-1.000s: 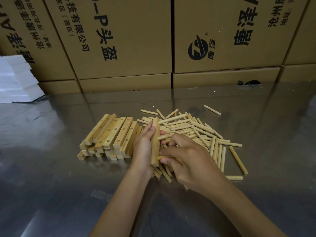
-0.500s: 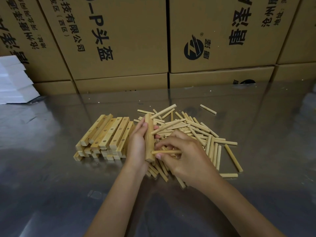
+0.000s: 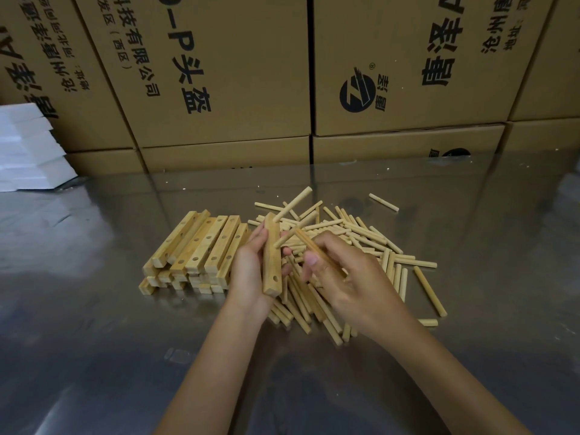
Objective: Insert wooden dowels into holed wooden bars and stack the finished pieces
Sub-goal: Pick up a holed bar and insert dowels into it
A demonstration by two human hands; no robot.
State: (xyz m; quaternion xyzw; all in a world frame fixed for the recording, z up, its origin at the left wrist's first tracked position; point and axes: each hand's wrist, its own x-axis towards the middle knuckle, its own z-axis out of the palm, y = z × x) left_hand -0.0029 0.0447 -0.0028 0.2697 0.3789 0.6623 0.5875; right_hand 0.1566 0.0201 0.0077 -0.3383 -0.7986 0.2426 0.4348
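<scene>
Head view: left hand (image 3: 251,271) grips bar (image 3: 271,259) upright (dowel (image 3: 292,204) inserted); right hand (image 3: 342,277) pinches dowel.

Packing or warehouse workroom.
Printed brown cardboard cartons (image 3: 219,73) stacked along far wall; reflective steel worktable (image 3: 94,340); white foam blocks (image 3: 28,149) far left.
</scene>
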